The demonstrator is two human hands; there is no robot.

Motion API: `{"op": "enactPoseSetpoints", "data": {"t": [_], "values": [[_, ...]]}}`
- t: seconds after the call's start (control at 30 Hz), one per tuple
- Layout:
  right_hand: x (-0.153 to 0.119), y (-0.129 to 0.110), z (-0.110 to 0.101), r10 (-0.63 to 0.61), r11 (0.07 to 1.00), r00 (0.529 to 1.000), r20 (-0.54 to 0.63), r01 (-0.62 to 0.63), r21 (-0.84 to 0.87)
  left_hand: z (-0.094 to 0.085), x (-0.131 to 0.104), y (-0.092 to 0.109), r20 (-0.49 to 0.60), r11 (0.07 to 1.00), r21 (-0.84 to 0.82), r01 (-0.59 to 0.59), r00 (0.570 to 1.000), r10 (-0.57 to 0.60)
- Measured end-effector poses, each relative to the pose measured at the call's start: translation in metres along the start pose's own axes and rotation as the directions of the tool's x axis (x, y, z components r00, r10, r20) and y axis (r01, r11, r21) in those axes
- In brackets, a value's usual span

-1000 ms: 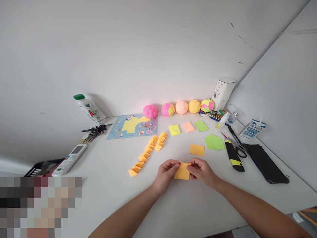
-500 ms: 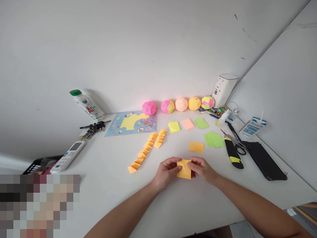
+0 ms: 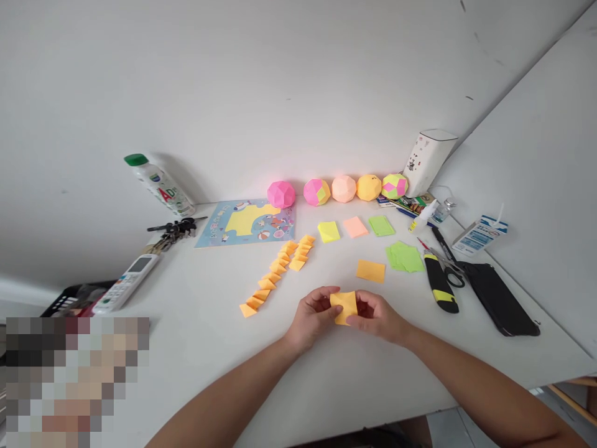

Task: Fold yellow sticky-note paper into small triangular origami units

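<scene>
Between my two hands is a square orange sticky note [image 3: 345, 305], held just above the white table [image 3: 224, 379]. My left hand [image 3: 317, 313] grips its left edge, thumb on the front and fingers behind. At the lower right corner, the thumb of my right hand [image 3: 377, 316] presses on the paper, its fingers curled behind the right edge. Beyond my hands lies a flat orange pad of notes [image 3: 370, 270]. To the left, folded orange paper pieces [image 3: 273, 277] overlap in two slanting rows.
Paper balls [image 3: 344, 188] line the wall. Yellow [image 3: 329, 231], pink [image 3: 356, 227] and green notes [image 3: 404, 257] lie before them. Rightward are a box cutter [image 3: 439, 283], scissors [image 3: 452, 274], a glue bottle [image 3: 422, 216] and a black pouch [image 3: 501, 298]. Leftward are a bottle [image 3: 161, 186], keys [image 3: 175, 233] and a remote [image 3: 128, 283].
My right thumb has slid from the note's upper right down to its lower right corner. The note has turned slightly in my hands, and the camera view has shifted a little.
</scene>
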State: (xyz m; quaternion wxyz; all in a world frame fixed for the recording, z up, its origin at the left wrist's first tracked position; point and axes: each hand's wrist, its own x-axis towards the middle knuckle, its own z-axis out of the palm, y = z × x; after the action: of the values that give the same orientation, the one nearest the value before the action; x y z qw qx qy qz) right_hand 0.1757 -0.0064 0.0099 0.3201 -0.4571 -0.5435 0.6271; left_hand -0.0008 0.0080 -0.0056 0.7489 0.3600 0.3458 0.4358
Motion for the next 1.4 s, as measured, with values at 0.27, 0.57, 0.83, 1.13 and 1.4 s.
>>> {"op": "enactPoseSetpoints", "data": {"t": [0.27,0.57,0.83,1.13,1.4], "values": [[0.003,-0.001,-0.003,0.002,1.0,0.992,-0.129,-0.002,0.002,0.0,-0.004,0.003,0.156,0.999,0.042,0.0,0.988,-0.007],[0.002,0.004,-0.005,0.031,1.0,0.999,-0.006,-0.031,-0.001,0.0,-0.003,0.001,0.084,0.995,0.083,-0.047,0.996,0.04],[0.003,0.003,-0.005,0.045,0.999,0.998,-0.054,-0.045,0.004,-0.001,-0.004,0.0,0.025,0.992,0.125,-0.003,1.0,0.0],[0.002,-0.001,-0.003,0.07,0.996,0.993,-0.093,-0.076,-0.056,0.001,-0.01,-0.005,0.204,0.916,0.327,-0.233,0.964,0.172],[0.004,0.003,-0.005,0.037,0.999,0.998,-0.06,-0.038,-0.018,-0.001,-0.008,-0.005,0.178,0.908,0.322,-0.266,0.959,0.218]]}}
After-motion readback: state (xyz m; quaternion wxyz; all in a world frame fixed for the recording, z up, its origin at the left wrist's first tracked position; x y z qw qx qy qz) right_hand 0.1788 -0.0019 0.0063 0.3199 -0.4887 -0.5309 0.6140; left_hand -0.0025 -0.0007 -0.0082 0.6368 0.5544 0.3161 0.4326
